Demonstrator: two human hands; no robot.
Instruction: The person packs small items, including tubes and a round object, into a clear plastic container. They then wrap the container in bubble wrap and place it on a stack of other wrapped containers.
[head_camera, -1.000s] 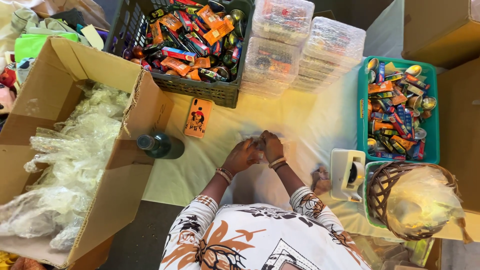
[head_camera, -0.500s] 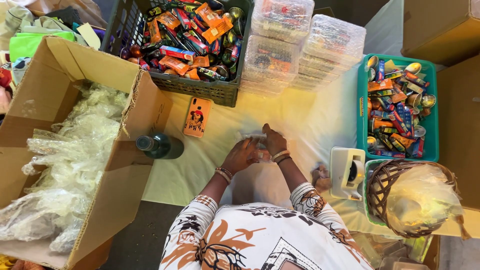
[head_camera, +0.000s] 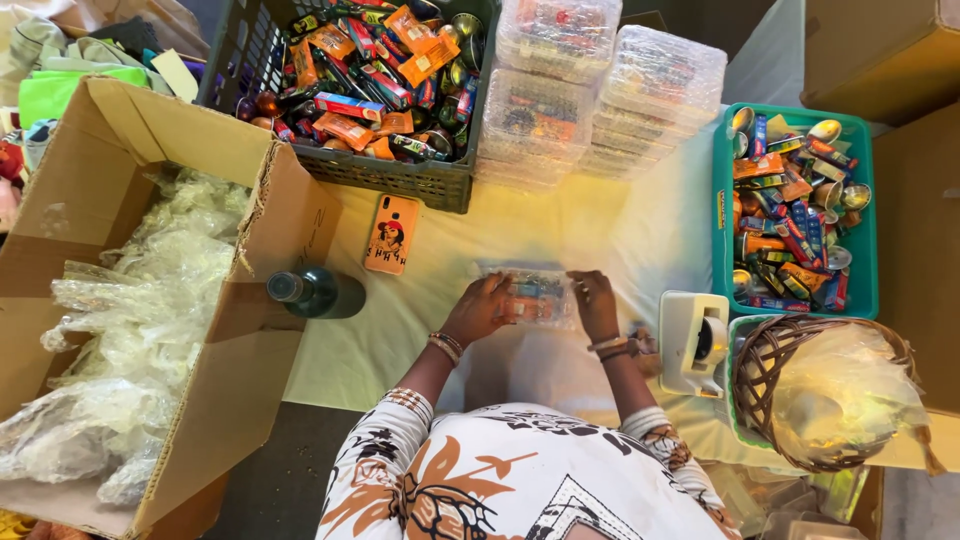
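Left hand (head_camera: 482, 308) and right hand (head_camera: 596, 301) side by side, palms down, fingers curled inward; both wrists wear bracelets.

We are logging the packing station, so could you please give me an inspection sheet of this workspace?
Surface: pale cloth on the table.
Job's things: clear packet of small colourful items, held flat.
Clutter: orange phone, dark bottle, tape dispenser.
Hands: left hand and right hand grip the packet's ends.
Cables: nothing seen.
Surroundings: cardboard box of clear bags, dark crate, teal bin, stacked clear packs, wicker basket.
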